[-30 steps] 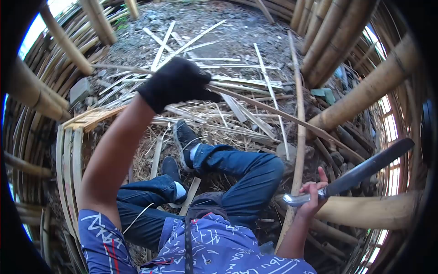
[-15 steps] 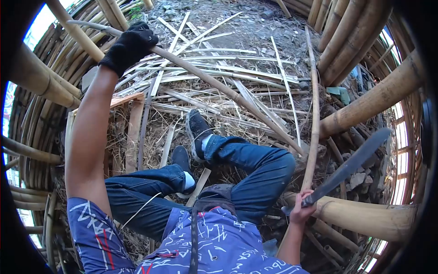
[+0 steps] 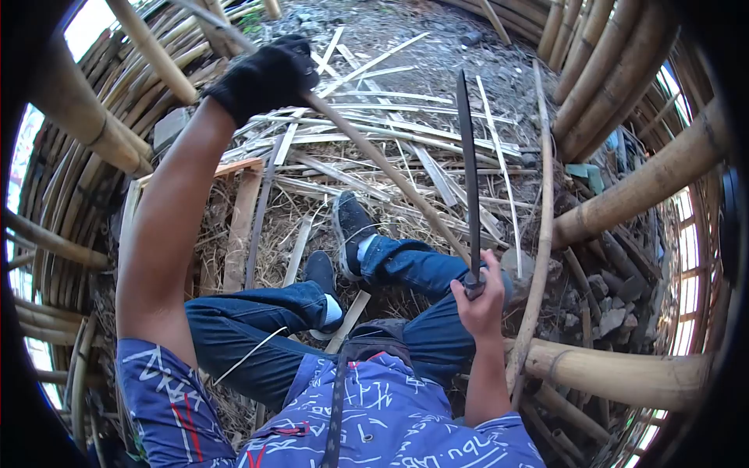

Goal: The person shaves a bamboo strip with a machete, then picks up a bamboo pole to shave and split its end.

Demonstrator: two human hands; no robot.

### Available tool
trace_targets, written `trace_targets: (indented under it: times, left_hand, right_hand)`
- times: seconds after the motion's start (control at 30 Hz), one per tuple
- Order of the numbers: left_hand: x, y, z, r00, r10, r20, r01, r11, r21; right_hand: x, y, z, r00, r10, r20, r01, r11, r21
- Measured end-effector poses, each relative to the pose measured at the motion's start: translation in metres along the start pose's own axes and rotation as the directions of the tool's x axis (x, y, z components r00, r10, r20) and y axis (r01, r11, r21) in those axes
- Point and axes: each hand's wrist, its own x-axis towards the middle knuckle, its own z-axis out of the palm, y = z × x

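My left hand (image 3: 269,78), in a black glove, is wrapped round a long thin bamboo pole (image 3: 381,162) at the upper left. The pole slants down to the right across the space over my legs, its lower end close to the machete. In my bare right hand (image 3: 484,303) is the handle of a machete (image 3: 470,156). Its long dark blade stands nearly upright in the view, pointing away from me over the strewn strips. Beneath the pole are my bent legs in blue jeans (image 3: 417,267).
Split bamboo strips (image 3: 390,117) lie strewn on the ground ahead. Another long pole (image 3: 544,203) runs along the right side. Thick bamboo posts (image 3: 624,366) stick in from the right, with rubble (image 3: 612,316) beside them. Stacked bamboo (image 3: 70,179) lines the left.
My right hand has brought the machete leftward from the right side, swinging its blade from a rightward slant to nearly upright. My left hand has shifted right and slightly down with the pole.
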Motion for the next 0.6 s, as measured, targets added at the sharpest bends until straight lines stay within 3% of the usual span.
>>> trace_targets:
  times: [0.03,0.13,0.2,0.23,0.3,0.37,0.43,0.5,0.57,0.6]
  left_hand:
    - [0.000,0.004,-0.003,0.993,-0.113,0.015,0.114,0.991,-0.072]
    - [0.004,0.004,-0.006,0.991,-0.108,0.085,0.112,0.993,-0.042]
    - [0.006,0.002,-0.001,0.985,-0.114,0.131,0.093,0.983,0.157]
    - [0.013,0.011,-0.008,0.984,-0.114,0.134,0.094,0.984,0.153]
    - [0.020,0.034,-0.022,0.959,-0.224,-0.174,0.263,0.930,0.255]
    - [0.015,0.052,-0.024,0.940,-0.305,-0.152,0.333,0.920,0.208]
    - [0.006,0.078,-0.028,0.783,-0.413,-0.465,0.485,0.873,0.042]
    - [-0.016,0.125,-0.019,0.559,-0.654,-0.510,0.608,0.741,-0.284]
    - [-0.031,0.182,-0.001,0.244,-0.930,-0.274,0.712,0.364,-0.600]
    - [-0.041,0.207,0.018,0.174,-0.985,0.001,0.663,0.116,-0.740]
  right_hand:
    - [-0.004,0.006,0.009,0.997,0.072,0.041,-0.075,0.994,0.075]
    - [-0.016,0.004,0.020,0.981,0.155,0.120,-0.174,0.971,0.165]
    - [-0.020,-0.010,0.023,0.964,0.203,0.172,-0.239,0.945,0.225]
    - [-0.023,-0.012,0.026,0.963,0.207,0.175,-0.243,0.944,0.224]
    - [-0.027,-0.012,0.030,0.958,0.183,0.219,-0.252,0.903,0.348]
    - [-0.025,-0.018,0.031,0.953,0.203,0.225,-0.277,0.884,0.376]
    - [-0.024,-0.021,0.034,0.919,0.309,0.243,-0.389,0.803,0.451]
    - [-0.024,-0.016,0.041,0.923,0.314,0.223,-0.385,0.780,0.493]
    - [-0.026,-0.002,0.052,0.886,0.377,0.270,-0.464,0.697,0.547]
    - [-0.026,-0.002,0.054,0.870,0.405,0.283,-0.492,0.660,0.568]
